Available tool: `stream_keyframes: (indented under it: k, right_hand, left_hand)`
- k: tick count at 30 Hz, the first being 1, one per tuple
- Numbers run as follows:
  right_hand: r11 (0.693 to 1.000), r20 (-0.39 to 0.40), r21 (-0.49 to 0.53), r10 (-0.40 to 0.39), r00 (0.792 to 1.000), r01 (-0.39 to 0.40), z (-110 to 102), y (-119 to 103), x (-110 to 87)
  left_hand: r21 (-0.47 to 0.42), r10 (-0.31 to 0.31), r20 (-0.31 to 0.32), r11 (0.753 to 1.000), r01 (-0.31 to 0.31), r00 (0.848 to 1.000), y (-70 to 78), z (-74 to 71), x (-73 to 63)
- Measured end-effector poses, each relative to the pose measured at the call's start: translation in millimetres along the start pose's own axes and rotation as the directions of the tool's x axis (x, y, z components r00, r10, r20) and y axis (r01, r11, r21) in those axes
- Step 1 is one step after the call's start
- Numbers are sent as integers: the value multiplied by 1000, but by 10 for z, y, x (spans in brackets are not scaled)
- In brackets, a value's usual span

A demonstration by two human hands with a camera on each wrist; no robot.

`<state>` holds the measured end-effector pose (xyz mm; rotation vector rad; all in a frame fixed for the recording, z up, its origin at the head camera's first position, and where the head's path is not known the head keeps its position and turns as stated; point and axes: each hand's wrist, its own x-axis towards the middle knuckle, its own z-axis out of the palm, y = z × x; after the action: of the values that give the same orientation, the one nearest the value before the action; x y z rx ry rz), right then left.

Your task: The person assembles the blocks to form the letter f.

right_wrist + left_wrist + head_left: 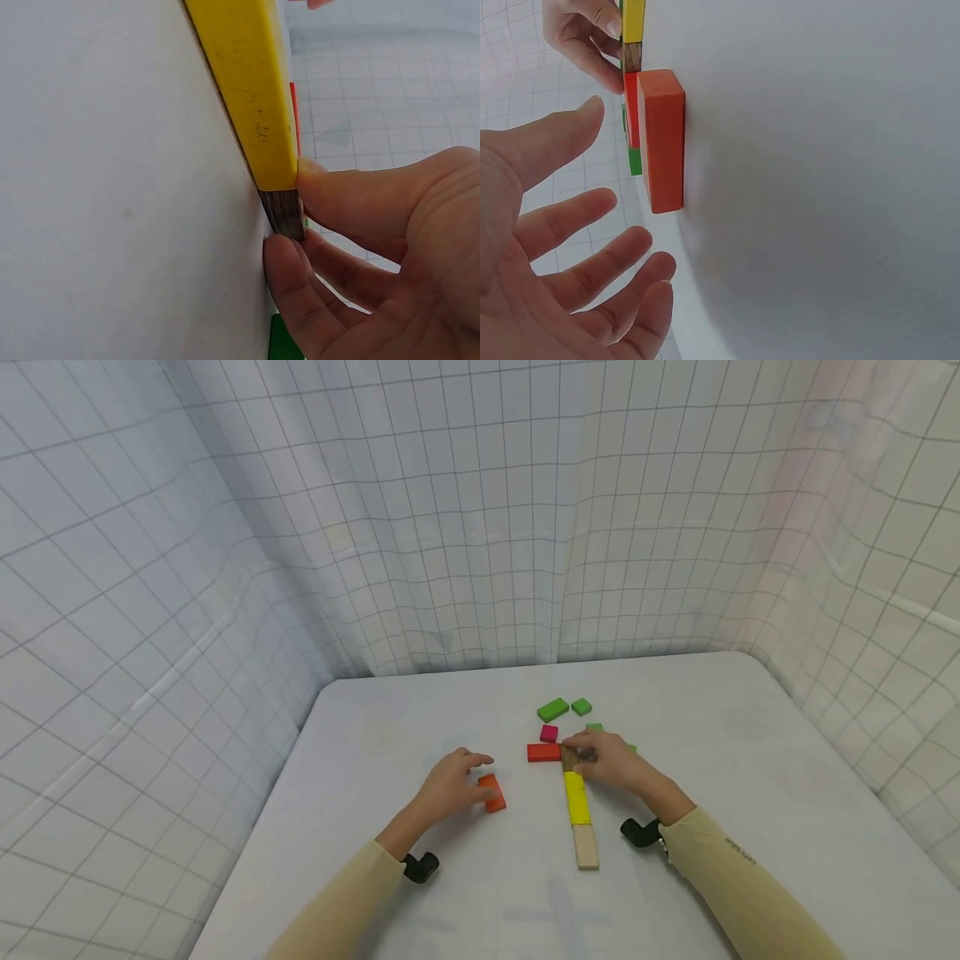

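Observation:
My right hand (615,763) has its thumb and fingers around a dark brown wooden block (283,211). That block meets the far end of a yellow block (577,797), and a pale wooden block (586,847) continues the row on the near side. A red block (543,752) lies crosswise at the left of the brown one. Over on the left, my left hand (448,785) is spread loosely beside an orange block (666,150). The left wrist view shows a gap between its fingers and that block.
Beyond the row lie a small pink block (549,734), a longer green block (553,709) and a small green block (581,707). Another green piece (594,727) shows partly behind my right hand. Grid-patterned white curtains (487,527) enclose the white table (390,718).

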<state>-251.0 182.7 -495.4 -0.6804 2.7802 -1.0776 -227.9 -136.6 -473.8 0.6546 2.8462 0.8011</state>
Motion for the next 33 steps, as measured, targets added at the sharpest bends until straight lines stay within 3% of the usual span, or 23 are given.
stream_keyframes:
  k: [9,24,33]
  right_hand:
    - [1000,0,-9,10,1000,-10,-18,-7,-7]
    - [1000,-1,-7,9,1000,-9,-27,-37,-18]
    - [1000,-1,-15,2,1000,-2,-27,-70,-37]
  left_hand:
    - [9,-12,-1,1000,12,1000,-63,37,-168]
    - [49,15,-51,999,-12,999,-79,118,-202]
    - [70,-20,-42,997,23,999,-74,150,-188]
